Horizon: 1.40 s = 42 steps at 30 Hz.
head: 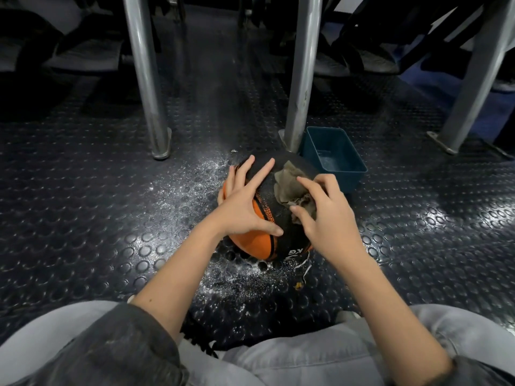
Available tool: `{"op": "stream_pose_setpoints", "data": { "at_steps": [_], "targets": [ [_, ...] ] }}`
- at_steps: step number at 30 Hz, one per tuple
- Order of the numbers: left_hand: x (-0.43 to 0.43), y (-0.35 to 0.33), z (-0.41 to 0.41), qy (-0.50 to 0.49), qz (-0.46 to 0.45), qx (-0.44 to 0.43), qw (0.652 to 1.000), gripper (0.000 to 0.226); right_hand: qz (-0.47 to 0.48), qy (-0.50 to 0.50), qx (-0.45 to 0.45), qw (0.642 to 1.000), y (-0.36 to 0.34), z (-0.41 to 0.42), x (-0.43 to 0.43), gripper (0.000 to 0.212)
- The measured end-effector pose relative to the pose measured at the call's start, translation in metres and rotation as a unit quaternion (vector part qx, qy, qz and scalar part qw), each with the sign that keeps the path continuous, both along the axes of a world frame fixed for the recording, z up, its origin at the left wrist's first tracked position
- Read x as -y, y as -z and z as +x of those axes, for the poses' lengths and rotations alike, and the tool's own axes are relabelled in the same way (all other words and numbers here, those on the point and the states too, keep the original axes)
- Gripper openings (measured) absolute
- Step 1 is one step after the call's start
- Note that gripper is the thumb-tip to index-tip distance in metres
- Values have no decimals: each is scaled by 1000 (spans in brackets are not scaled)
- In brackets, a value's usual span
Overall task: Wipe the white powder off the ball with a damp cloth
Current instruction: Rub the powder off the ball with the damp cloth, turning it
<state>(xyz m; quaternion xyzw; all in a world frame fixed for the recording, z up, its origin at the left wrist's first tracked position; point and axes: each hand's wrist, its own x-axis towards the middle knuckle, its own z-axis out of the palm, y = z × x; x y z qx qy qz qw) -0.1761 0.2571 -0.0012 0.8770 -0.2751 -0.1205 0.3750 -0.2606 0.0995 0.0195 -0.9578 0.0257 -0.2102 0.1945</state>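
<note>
You're in what looks like a gym: a black studded rubber floor (83, 204), steel posts (303, 79) bolted down to it, dark equipment frames (404, 37) behind them, and a black-and-orange ball (256, 243) marked KG.

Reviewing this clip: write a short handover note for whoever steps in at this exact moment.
Left hand: spread flat on the ball, steadying it.
Right hand: grips the cloth against the ball's top.
Blue tub: right behind the ball, a little water inside.
Done: the ball's visible faces show little powder.
Left: underside is hidden, so turn and check it. White powder lies scattered on the floor.
</note>
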Motion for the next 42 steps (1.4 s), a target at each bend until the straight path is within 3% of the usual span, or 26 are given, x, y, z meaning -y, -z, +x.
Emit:
{"op": "stream_pose_setpoints", "data": {
  "at_steps": [7, 13, 18, 21, 26, 32, 36, 38, 42],
  "targets": [
    [4, -2, -1, 4, 9, -6, 1000, 121, -41, 0, 57, 998, 22, -30, -12, 36],
    [3, -3, 2, -6, -4, -11, 1000, 120, 4, 49, -125, 991, 32, -64, -8, 31],
    [1, -3, 5, -14, -6, -19, 1000, 125, 112, 18, 25, 993, -17, -44, -13, 34],
    [-2, -3, 8, 2, 10, -30, 1000, 132, 131, -23, 80, 988, -31, -11, -20, 38],
    [-4, -4, 10, 17, 33, -33, 999, 139, 19, -50, 14, 998, -7, 6, -20, 41],
    [0, -6, 8, 42, 52, -13, 998, 138, -87, -110, -24, 990, 6, -31, -4, 45],
    [4, -6, 7, 44, 55, -8, 997, 140, -181, -69, -181, 964, 1, -54, 6, 43],
    [2, -5, 8, 39, 44, -14, 998, 140, -143, -34, -230, 962, -7, -63, 17, 43],
    [0, -3, 8, 32, 38, -14, 999, 141, 7, -42, -68, 997, -31, -50, 15, 42]
  ]
}}
